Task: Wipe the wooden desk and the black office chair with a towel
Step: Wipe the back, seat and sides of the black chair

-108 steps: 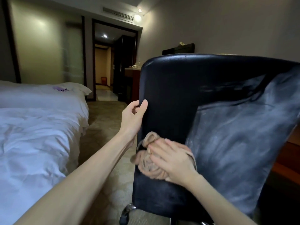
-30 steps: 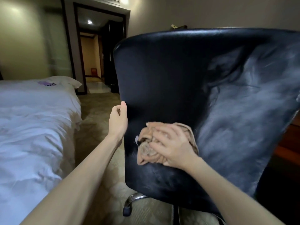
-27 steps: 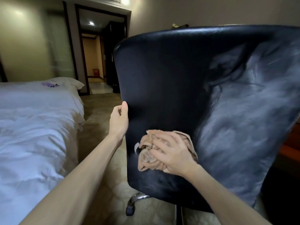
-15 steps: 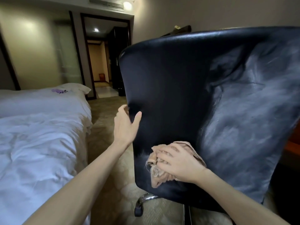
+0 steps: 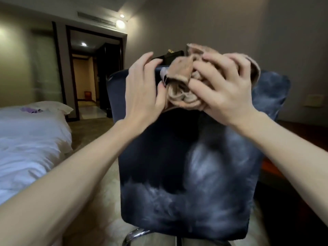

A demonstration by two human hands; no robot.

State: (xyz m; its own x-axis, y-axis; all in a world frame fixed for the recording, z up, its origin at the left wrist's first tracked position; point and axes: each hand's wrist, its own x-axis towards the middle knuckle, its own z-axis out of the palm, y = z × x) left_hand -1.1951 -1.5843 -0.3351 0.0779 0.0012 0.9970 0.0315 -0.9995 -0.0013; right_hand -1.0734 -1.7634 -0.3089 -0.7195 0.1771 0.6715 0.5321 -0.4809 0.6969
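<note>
Head view is showing the right hand (image 5: 227, 93) clutching the towel (image 5: 181, 73) in a curled grip, black office chair (image 5: 186, 166) just below, left hand (image 5: 140, 93) hovering loose-fingered alongside; refolding to a clean face is looking wise.

We look into a hotel guest room: a bed (image 5: 26, 139) made up in white linen, with a plump pillow (image 5: 53, 106), stands on carpet (image 5: 92, 128) beside a dark-framed doorway (image 5: 94, 71) that opens onto a lit entry passage. A slatted air vent (image 5: 96, 19) and recessed ceiling lights (image 5: 120, 23) sit above that doorway. A black office chair (image 5: 195, 174) stands near a wooden counter (image 5: 268, 168) along the wall.
</note>
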